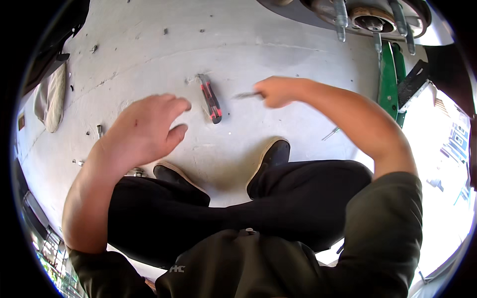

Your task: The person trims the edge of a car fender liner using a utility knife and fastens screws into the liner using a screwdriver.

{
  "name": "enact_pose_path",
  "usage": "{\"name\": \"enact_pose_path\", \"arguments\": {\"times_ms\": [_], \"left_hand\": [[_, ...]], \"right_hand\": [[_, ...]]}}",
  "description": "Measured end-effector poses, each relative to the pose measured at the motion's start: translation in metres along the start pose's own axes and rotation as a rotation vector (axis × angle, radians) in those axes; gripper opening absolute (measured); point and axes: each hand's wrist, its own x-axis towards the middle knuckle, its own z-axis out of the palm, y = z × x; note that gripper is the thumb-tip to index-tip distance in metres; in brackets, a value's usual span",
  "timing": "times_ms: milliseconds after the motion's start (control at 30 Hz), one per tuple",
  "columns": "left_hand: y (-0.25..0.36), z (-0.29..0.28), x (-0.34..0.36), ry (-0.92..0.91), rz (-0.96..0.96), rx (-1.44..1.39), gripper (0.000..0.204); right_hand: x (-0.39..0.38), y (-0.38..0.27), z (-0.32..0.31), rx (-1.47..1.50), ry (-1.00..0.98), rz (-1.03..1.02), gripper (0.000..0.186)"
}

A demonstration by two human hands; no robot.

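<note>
My left hand [151, 126] hovers over the pale floor with thumb and fingers apart, and nothing shows in it. A red and black utility knife [211, 102] lies on the floor between my two hands, touched by neither. My right hand [276, 91] is closed around a slim dark metal tool [245, 95], its thin end pointing left toward the knife. Motion smears that tool, so its exact kind cannot be made out; its other end is hidden in the fist.
A wheel hub [372, 22] with threaded studs juts in at the upper right. Beside it stands a green metal frame [390, 82]. A whitish glove or cloth [52, 99] lies at far left. Small metal parts, one a short cylinder [99, 131], lie near my left arm. My shoes [271, 166] rest below.
</note>
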Motion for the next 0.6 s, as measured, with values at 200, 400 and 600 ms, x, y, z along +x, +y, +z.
{"name": "enact_pose_path", "arguments": {"times_ms": [200,400,600], "left_hand": [[0.008,-0.006,0.009,0.103,0.015,-0.049,0.035],[0.013,-0.003,-0.003,0.022,-0.045,-0.005,0.035],[0.018,-0.005,-0.003,-0.019,-0.110,-0.016,0.037]], "right_hand": [[-0.071,0.105,0.044,0.197,0.408,0.325,0.031],[-0.041,0.094,0.046,0.075,0.347,0.320,0.034],[-0.040,0.115,0.063,-0.019,0.540,0.173,0.021]]}}
